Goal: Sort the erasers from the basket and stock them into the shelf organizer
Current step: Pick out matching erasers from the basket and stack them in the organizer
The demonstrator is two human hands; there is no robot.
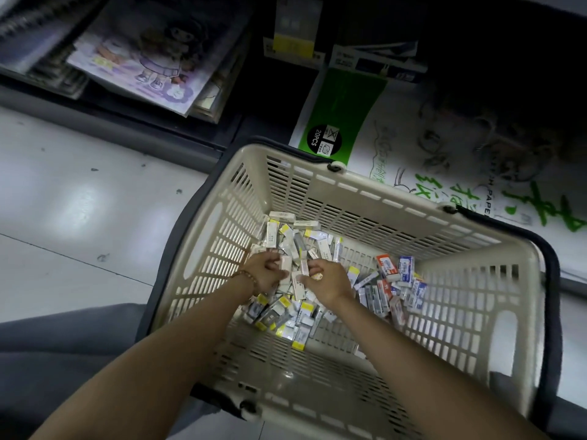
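A beige plastic basket with dark handles stands on the floor below me. A heap of small wrapped erasers covers its bottom, most white with yellow ends; a cluster with red and blue labels lies to the right. Both my arms reach down into the basket. My left hand, a bead bracelet on its wrist, grips a white eraser. My right hand is closed on white erasers right beside it. The shelf organizer is not in view.
A low dark shelf runs along the top, holding notebooks at the left and a large white-and-green paper pack behind the basket. Pale tiled floor lies to the left. My grey trouser leg is at lower left.
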